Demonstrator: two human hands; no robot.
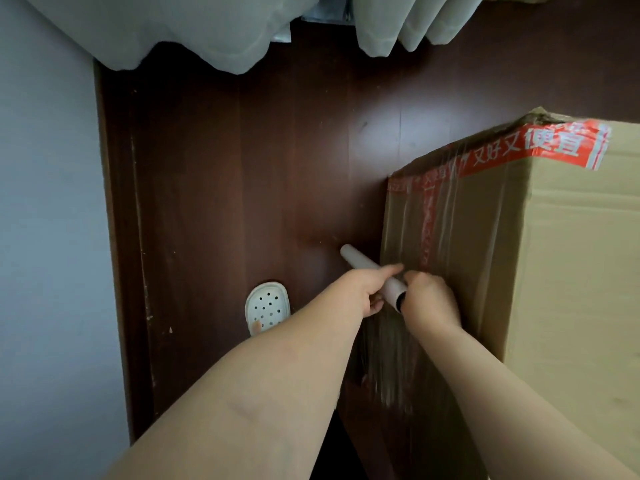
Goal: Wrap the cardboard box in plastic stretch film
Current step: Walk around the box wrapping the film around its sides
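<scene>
A tall cardboard box [561, 244] with red printed tape stands on the dark wooden floor at the right. Clear stretch film [433, 220] covers its left face in wrinkled bands. A white roll of stretch film [360, 263] lies slanted beside the box's lower left corner. My left hand [367, 289] grips the roll around its middle, thumb on top. My right hand [429, 303] holds the roll's near end, against the box's face. A sheet of film [388, 355] hangs stretched from the roll down toward me.
A white perforated slipper [266, 306] lies on the floor left of my hands. Pale curtains [207, 32] hang at the top. A light wall [48, 220] with a dark skirting runs down the left. Open floor lies between wall and box.
</scene>
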